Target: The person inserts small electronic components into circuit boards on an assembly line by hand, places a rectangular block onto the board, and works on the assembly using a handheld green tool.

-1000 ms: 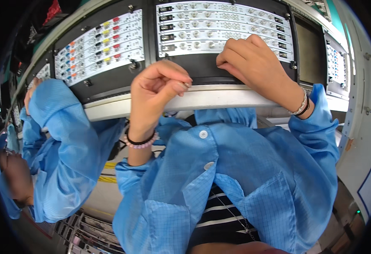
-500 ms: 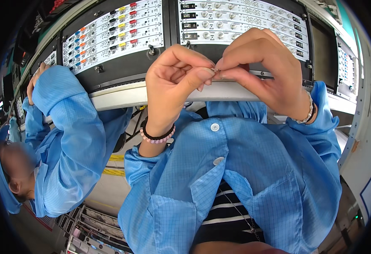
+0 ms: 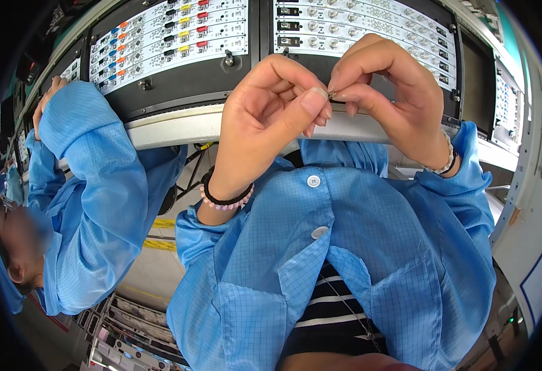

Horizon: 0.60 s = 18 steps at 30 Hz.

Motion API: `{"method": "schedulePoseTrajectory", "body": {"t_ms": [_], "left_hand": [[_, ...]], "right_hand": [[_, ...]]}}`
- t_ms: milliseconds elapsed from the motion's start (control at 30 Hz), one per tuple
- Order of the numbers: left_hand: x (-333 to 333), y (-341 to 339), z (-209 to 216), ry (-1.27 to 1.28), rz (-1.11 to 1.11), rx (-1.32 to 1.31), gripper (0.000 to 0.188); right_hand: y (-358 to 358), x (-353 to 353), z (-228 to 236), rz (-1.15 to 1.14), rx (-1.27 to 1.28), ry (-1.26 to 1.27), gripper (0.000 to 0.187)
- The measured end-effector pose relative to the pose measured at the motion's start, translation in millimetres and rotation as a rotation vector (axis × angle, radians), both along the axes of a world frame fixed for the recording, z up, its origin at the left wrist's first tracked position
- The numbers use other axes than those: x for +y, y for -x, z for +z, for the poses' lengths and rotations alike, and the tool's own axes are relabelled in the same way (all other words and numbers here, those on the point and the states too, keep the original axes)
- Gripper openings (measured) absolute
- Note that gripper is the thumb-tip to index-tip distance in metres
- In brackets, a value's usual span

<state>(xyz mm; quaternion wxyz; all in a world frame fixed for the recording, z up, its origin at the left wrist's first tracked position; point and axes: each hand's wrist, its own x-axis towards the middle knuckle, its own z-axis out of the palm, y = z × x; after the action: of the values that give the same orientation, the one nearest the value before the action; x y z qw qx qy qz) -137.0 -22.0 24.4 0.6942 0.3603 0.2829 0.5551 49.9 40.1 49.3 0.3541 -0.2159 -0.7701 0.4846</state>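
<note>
- Here's the left hand [image 3: 264,111], palm in view, thumb and forefinger closed in a tight pinch on 1 tiny metallic part [image 3: 332,95]!
- In meets the right hand [image 3: 401,93], thumb and forefinger nearly together at that same spot; whether they grip it, I cannot tell.
- The part sits between the 2 hands, against the dark rack panel [image 3: 320,67].
- Its pointing direction and long axis? Too small to read!

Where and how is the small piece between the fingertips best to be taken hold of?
Probably pinch the small piece lightly by its right end, coming from the right with the right hand: it is tiny, and the left hand covers its left side. Its shape cannot be told.
</note>
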Motion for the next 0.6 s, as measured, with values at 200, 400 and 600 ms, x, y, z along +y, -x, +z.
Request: {"method": "schedulePoseTrajectory", "body": {"t_ms": [200, 400, 600], "left_hand": [[-1.0, 1.6, 0.6, 0.014, -0.003, 0.0, 0.008], [0.2, 6.4, -3.9, 0.002, -0.032, -0.048, 0.008], [2.3, 10.8, -4.5, 0.0, -0.056, -0.067, 0.008]], "right_hand": [[2.7, 0.1, -5.8, 0.027, 0.036, 0.053, 0.014], [7.2, -1.8, -11.4, 0.028, 0.076, 0.171, 0.012], [10.1, 0.7, -15.2, 0.062, 0.107, 0.322, 0.01]]}}
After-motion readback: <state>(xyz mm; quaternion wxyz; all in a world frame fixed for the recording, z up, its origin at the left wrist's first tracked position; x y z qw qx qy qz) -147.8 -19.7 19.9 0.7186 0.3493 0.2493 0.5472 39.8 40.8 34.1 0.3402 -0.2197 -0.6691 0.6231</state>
